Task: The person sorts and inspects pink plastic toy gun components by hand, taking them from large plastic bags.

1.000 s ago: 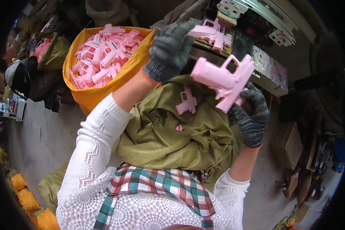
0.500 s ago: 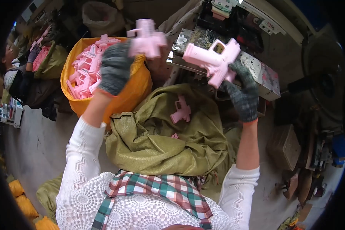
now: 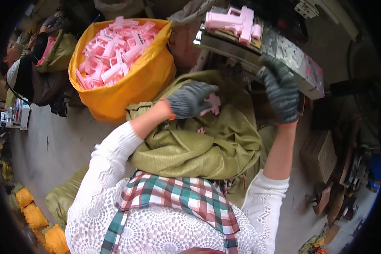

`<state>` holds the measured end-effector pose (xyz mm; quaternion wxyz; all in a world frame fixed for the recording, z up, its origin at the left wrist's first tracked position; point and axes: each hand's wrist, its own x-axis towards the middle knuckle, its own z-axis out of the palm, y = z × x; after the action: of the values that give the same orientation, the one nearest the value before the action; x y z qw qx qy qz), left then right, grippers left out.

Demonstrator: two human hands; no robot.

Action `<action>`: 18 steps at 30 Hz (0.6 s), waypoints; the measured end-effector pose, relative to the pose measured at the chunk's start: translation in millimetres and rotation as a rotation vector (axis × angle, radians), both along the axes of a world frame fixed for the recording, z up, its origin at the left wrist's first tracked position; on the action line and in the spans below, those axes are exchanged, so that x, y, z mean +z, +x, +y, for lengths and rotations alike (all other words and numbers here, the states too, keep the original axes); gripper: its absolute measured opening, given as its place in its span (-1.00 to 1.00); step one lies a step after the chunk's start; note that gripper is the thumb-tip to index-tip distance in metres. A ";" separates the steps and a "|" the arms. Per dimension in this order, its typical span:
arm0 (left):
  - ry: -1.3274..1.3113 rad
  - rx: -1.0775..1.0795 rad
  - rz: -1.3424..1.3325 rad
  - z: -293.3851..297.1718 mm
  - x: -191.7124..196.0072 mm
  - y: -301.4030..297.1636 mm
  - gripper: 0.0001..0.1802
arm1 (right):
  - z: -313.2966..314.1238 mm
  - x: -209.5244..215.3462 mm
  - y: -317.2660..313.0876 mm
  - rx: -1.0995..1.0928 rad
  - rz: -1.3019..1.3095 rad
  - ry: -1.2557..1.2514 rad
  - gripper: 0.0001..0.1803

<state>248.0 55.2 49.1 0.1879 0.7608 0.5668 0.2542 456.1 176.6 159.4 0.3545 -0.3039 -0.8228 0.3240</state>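
My left hand (image 3: 192, 100), in a dark grey knitted glove, reaches over an olive-green woven sack (image 3: 190, 157). Its fingers stretch out at the near side of a pink toy pistol (image 3: 215, 104) lying on the sack, partly covering it; I cannot tell if they touch. My gloved right hand (image 3: 280, 91) hovers empty with its fingers apart, in front of the machine's edge. Another pink toy pistol (image 3: 244, 24) rests on the machine's bed (image 3: 224, 41). A small pink scrap (image 3: 201, 131) sits in the sack's folds.
To the left stands an orange sack (image 3: 129, 99) full of pink toy pistol parts (image 3: 110, 51). A metal box (image 3: 296, 59) adjoins the machine bed. Farther left a person (image 3: 31, 70) sits beside a green sack. A box (image 3: 319, 155) stands on the floor at right.
The pistol from my right hand now lies on the machine bed, and that hand has drawn back empty. My left hand has let go of its pistol and moved right, over the green sack.
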 end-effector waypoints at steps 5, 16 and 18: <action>-0.265 0.096 0.415 14.3 -94.4 51.8 -0.43 | -57.0 -97.2 31.2 0.148 -0.326 -0.271 -0.73; 0.018 0.147 -0.024 -6.1 -51.0 11.6 -0.40 | -64.4 -117.1 34.4 -0.076 -0.133 -0.584 -0.57; 0.191 0.058 -0.038 -21.3 -17.0 1.8 -0.38 | -57.6 -129.0 35.6 -0.099 -0.031 -0.463 -0.49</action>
<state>249.8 33.9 32.1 0.1177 0.7536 0.5581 0.3269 491.7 118.9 30.4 0.2778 -0.4220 -0.7160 0.4817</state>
